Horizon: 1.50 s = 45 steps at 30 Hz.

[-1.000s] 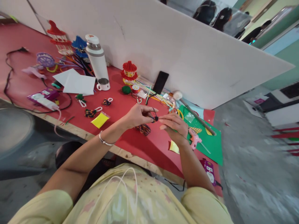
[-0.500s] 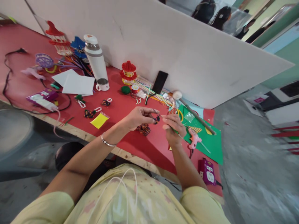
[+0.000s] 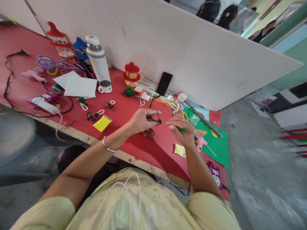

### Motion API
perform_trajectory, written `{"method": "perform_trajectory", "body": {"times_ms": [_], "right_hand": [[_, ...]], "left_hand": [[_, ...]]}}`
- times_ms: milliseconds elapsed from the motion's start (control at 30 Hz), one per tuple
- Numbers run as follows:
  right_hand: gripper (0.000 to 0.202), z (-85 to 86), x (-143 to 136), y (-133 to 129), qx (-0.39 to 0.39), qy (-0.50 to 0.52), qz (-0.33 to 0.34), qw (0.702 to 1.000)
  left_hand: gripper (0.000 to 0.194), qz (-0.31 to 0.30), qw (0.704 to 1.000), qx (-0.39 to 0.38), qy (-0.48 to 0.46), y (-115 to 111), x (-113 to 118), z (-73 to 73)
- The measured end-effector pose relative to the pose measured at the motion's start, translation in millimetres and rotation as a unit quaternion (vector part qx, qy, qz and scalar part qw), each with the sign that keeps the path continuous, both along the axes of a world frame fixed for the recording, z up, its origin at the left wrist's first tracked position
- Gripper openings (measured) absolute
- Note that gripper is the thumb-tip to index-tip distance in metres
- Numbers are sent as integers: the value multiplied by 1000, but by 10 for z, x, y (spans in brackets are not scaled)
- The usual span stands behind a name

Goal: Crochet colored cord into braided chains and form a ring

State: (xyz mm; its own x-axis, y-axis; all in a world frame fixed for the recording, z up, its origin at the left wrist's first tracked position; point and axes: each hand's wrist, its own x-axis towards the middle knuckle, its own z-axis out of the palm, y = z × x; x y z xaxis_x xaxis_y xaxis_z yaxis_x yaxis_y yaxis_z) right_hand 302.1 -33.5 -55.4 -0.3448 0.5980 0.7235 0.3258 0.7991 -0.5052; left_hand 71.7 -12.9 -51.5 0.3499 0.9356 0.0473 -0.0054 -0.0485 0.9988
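My left hand pinches a small dark multicoloured crochet piece between thumb and fingertips, and a strand of yarn loops over the raised index finger. My right hand is closed round a thin metal crochet hook with a green handle. Its tip points at the crochet piece but appears slightly apart from it. Just below my left hand lies a bundle of variegated yarn on the red tabletop. A pale yellow packet sits beside my right wrist.
Beaded yarn pieces and a yellow packet lie to the left. Behind stand a white flask, a red lantern-like craft and a phone. A pink glue gun rests on green sheet at right.
My right hand has moved right, drawing the hook away from the crochet piece. The pale yellow packet now shows more fully. My left hand has barely shifted.
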Motion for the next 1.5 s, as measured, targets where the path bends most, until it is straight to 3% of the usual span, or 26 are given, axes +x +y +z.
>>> {"method": "perform_trajectory", "body": {"times_ms": [67, 167, 233, 300, 500, 700, 933, 1100, 1333, 1400, 1500], "right_hand": [[19, -58, -17, -47, 75, -41, -25, 996], [36, -187, -85, -132, 200, -92, -125, 967], [43, -257, -127, -160, 240, -92, -169, 951], [46, -278, -137, -147, 245, -75, -159, 953], [39, -96, -14, -23, 139, -85, -29, 986], [30, 20, -19, -51, 113, -70, 4, 991], [12, 137, -50, -64, -40, 2, 40, 998], [23, 37, -54, -19, -194, 146, 50, 969], [31, -250, -156, -22, -344, 283, 74, 892], [25, -249, -166, -37, -341, 284, 51, 895], [14, -151, -141, -64, -291, 252, -8, 923]], "left_hand": [[55, 15, 999, -20, -35, -11, 26, 13], [55, 18, 986, -96, -132, -37, 57, 48], [52, -7, 972, -154, -175, -52, 62, 69], [48, -39, 964, -184, -187, -53, 50, 84], [43, -46, 983, -125, -123, 18, -26, 122], [44, -61, 989, -106, -86, 39, -31, 83], [40, -104, 991, -75, -30, 44, -91, 37], [36, -120, 988, -81, -50, 25, -102, 45], [38, -171, 969, -127, -125, 5, -122, 115], [39, -166, 970, -124, -124, 8, -127, 103], [41, -121, 979, -113, -119, 19, -119, 61]]}}
